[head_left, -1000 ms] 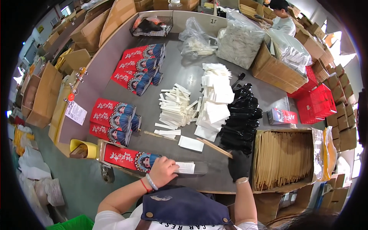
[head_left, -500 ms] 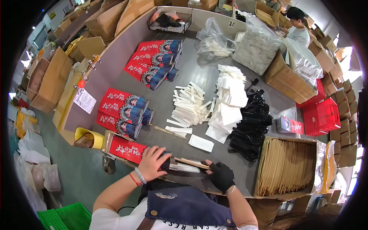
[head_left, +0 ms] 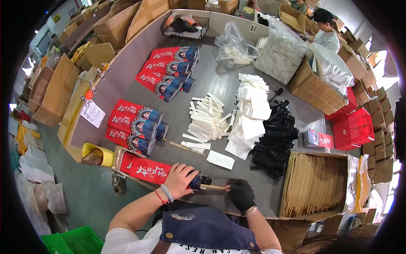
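Observation:
My left hand (head_left: 181,180) presses down on the open end of a long red printed paper sleeve (head_left: 147,169) lying at the table's near edge. My right hand (head_left: 241,194), in a black glove, holds wooden chopsticks (head_left: 215,187) whose tips sit at the mouth of that sleeve. A single white packet (head_left: 220,159) lies just beyond the hands. Further back are a heap of white wrapped sticks (head_left: 207,120), a stack of white napkins (head_left: 250,114) and a pile of black plastic spoons (head_left: 275,142).
Stacks of red sleeves (head_left: 134,127) and more red sleeves (head_left: 169,70) lie at the left. A cardboard box of wooden chopsticks (head_left: 315,184) stands at the right, red crates (head_left: 355,129) beyond. Clear bags (head_left: 281,51), a wire basket (head_left: 185,25) and another person (head_left: 325,31) are at the back.
My right hand has moved left from the chopstick box to the sleeve's mouth with chopsticks. The white packet that lay at the sleeve's mouth is gone from view. My left hand stays on the sleeve.

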`<move>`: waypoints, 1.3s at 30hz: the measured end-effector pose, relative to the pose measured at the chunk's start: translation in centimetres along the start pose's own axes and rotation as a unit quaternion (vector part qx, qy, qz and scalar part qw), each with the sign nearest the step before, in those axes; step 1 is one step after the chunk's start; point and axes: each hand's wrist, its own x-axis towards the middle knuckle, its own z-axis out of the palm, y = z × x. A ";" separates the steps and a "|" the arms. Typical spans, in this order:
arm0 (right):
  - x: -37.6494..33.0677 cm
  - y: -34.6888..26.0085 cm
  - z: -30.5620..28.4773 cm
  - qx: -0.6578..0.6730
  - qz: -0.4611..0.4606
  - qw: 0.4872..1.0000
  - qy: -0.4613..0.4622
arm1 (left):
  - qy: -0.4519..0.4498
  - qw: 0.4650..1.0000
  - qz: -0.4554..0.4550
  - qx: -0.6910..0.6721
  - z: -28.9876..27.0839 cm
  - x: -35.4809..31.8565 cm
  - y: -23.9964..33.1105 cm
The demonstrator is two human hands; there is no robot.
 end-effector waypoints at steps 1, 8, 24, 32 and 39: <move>-0.1 0.4 -1.0 0.060 0.000 0.998 0.003 | 0.006 1.000 0.003 -0.008 0.1 0.1 0.1; 2.9 -5.8 4.2 0.244 -0.012 0.970 0.007 | 0.000 1.000 0.019 -0.002 0.4 1.6 1.4; 0.9 -4.2 -5.6 -0.174 -0.002 0.984 0.027 | 0.094 0.968 0.037 0.229 -7.7 3.4 -7.2; 1.2 -6.6 -4.5 -0.232 0.009 0.971 -0.056 | 0.088 0.962 -0.260 -0.005 2.8 -2.2 -2.0; 1.6 -6.6 -3.8 -0.206 -0.030 0.974 -0.094 | 0.103 0.958 -0.256 -0.082 2.9 -2.2 -2.9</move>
